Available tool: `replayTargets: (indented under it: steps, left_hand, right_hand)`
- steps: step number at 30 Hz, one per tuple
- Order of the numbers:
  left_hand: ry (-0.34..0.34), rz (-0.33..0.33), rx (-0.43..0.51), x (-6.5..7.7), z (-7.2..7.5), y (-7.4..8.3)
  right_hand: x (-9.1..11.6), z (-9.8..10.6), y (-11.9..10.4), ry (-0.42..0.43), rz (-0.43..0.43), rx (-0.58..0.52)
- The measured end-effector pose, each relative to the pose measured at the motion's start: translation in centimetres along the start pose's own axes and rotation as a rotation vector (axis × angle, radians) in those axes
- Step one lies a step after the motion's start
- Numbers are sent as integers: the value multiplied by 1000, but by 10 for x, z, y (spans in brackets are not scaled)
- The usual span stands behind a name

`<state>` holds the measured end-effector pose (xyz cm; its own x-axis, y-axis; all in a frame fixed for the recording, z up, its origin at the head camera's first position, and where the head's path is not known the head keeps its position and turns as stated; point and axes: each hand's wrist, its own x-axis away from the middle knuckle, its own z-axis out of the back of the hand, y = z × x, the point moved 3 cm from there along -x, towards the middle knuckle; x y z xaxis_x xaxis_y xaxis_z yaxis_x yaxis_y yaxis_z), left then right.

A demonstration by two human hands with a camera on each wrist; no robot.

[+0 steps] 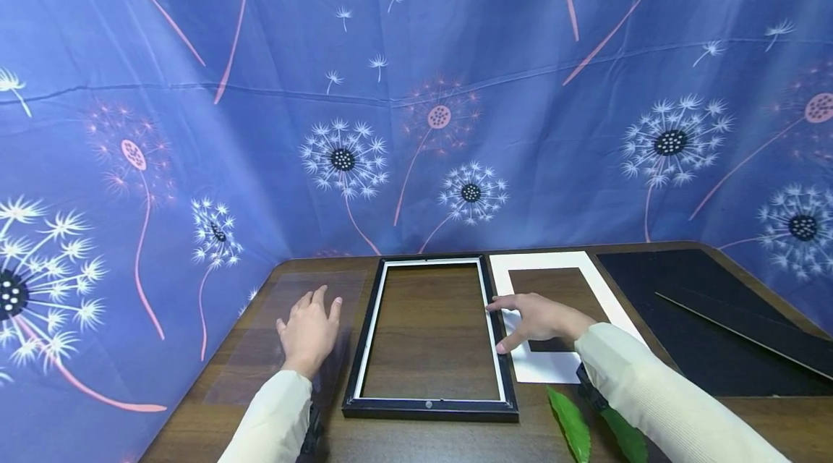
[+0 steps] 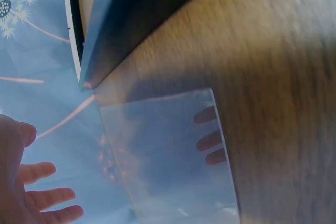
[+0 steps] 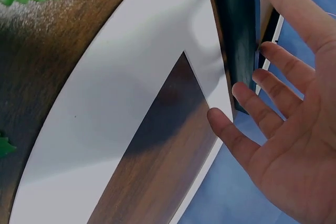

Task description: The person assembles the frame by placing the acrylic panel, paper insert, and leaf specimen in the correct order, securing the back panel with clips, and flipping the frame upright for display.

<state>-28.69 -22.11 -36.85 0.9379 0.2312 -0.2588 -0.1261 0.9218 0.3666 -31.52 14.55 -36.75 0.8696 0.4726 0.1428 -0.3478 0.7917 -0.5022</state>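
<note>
A black picture frame [image 1: 390, 411] with a white inner edge lies flat on the table, the tabletop showing through its opening. My right hand [image 1: 540, 318] is at its right side, fingers spread, thumb and fingertips right at the rail; the right wrist view shows nothing in the palm. Under that hand lies a white mat board [image 1: 547, 367] with a rectangular cut-out. On the left, my left hand [image 1: 309, 333] hovers with fingers spread over a clear sheet [image 1: 247, 354]. In the left wrist view, the clear sheet [image 2: 168, 145] reflects several fingers.
A black backing board [image 1: 631, 304] lies at the right, with a long black flap [image 1: 735, 336] tilted up from it. Near the front edge are a green leaf [image 1: 573, 423] and another leaf [image 1: 621, 434] partly under the right sleeve. A blue dandelion-print cloth [image 1: 403, 51] hangs behind the table.
</note>
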Motion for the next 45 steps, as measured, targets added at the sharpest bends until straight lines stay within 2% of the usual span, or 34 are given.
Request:
replayTargets:
  steps: [10,17,25,36,45]
  left_hand:
    - [-6,30,-14,0,4,-16]
    - [-13,62,22,-2,11,-27]
    - [45,75,46,-3,21,-41]
    - [83,251,75,-1,30,-79]
    - [32,320,83,3,30,-102]
  right_hand:
    - [-1,-1,6,-10,8,5]
    - [2,-1,7,3,27,-11]
    - [3,-2,8,4,24,-21]
    - [1,-3,7,4,30,-22]
    - [-2,-4,6,-2,9,-28]
